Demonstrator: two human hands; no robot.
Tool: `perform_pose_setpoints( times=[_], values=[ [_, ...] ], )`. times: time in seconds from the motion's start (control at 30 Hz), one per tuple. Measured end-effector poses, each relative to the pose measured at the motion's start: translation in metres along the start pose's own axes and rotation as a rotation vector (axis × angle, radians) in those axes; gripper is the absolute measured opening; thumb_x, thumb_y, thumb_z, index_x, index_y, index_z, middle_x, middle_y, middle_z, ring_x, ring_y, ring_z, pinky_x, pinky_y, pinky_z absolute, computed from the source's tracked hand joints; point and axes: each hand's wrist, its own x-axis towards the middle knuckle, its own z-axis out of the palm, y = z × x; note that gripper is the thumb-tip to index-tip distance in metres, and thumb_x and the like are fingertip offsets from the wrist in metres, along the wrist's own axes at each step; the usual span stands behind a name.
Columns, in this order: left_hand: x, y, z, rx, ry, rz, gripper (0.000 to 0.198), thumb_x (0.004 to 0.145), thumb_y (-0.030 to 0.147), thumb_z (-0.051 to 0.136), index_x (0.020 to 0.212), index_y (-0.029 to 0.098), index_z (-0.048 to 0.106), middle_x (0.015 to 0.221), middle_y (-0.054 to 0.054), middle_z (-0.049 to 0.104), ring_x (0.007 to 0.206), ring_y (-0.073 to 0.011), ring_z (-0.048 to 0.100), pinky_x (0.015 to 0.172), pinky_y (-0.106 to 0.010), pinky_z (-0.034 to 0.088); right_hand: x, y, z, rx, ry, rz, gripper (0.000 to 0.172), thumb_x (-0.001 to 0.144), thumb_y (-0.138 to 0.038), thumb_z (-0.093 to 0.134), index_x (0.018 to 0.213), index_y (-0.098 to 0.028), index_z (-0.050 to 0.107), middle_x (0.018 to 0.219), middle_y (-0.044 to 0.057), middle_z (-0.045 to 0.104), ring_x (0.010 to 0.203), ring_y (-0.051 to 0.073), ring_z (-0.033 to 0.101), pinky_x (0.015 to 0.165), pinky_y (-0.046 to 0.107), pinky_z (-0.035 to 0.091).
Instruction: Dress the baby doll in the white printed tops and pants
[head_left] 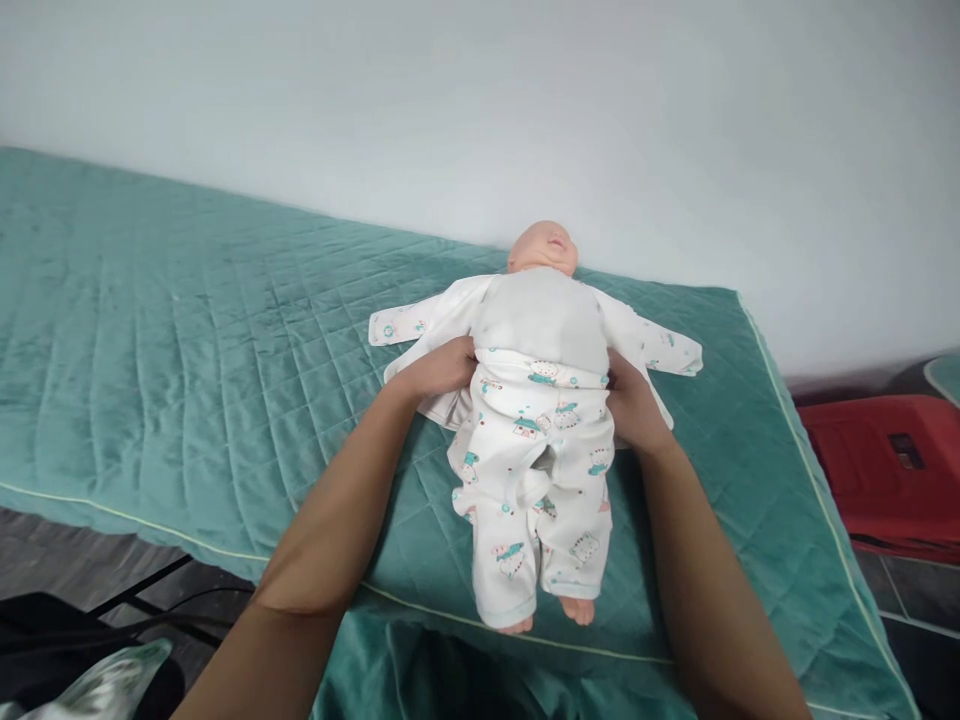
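Note:
A baby doll (544, 248) lies on its back, head toward the wall and bare feet toward me. It wears white patterned pants (559, 425), pulled up to the belly, and a white jacket (457, 300) spread open beneath the arms. The grey-white torso (540, 315) shows above the waistband. My left hand (444, 367) is closed at the waistband's left side, fingertips partly hidden. On the opposite side, my right hand (634, 400) grips the waistband edge, its fingers mostly tucked behind the pants.
A green quilted cover (187, 350) spreads under the doll, with a pale wall (480, 110) behind it. A red case (889, 470) stands on the floor at right. Dark items and a clear plastic bag (112, 685) are at lower left.

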Motion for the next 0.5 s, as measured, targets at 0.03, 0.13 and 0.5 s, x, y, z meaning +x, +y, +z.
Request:
perform_pose_setpoints(
  times=[0.03, 0.13, 0.5],
  values=[
    [0.0002, 0.0001, -0.0001, 0.007, 0.001, 0.007, 0.045, 0.071, 0.010, 0.049, 0.107, 0.017, 0.075, 0.100, -0.005, 0.080, 0.102, -0.0254, 0.070, 0.097, -0.038, 0.053, 0.0006, 0.0014, -0.0002, 0.022, -0.010, -0.005, 0.033, 0.081, -0.034, 0.075, 0.113, -0.026, 0.072, 0.115, 0.005, 0.074, 0.100, 0.029, 0.068, 0.093, 0.049, 0.055],
    [0.0010, -0.0003, 0.0002, 0.005, -0.002, 0.025, 0.044, 0.072, 0.012, 0.050, 0.107, 0.018, 0.076, 0.104, -0.006, 0.079, 0.104, -0.0260, 0.070, 0.101, -0.039, 0.052, 0.0023, 0.0040, -0.0013, 0.073, -0.049, -0.017, 0.029, 0.081, -0.034, 0.076, 0.109, -0.026, 0.074, 0.114, 0.004, 0.075, 0.104, 0.029, 0.068, 0.095, 0.048, 0.055],
    [-0.0073, -0.0012, -0.0087, -0.031, 0.013, -0.158, 0.035, 0.066, 0.017, 0.051, 0.087, 0.016, 0.079, 0.078, -0.001, 0.075, 0.074, -0.0205, 0.066, 0.074, -0.030, 0.055, 0.0027, 0.0067, -0.0086, 0.016, -0.079, 0.046, 0.026, 0.082, -0.036, 0.071, 0.103, -0.021, 0.074, 0.105, 0.006, 0.077, 0.094, 0.025, 0.069, 0.088, 0.044, 0.055]
  ],
)
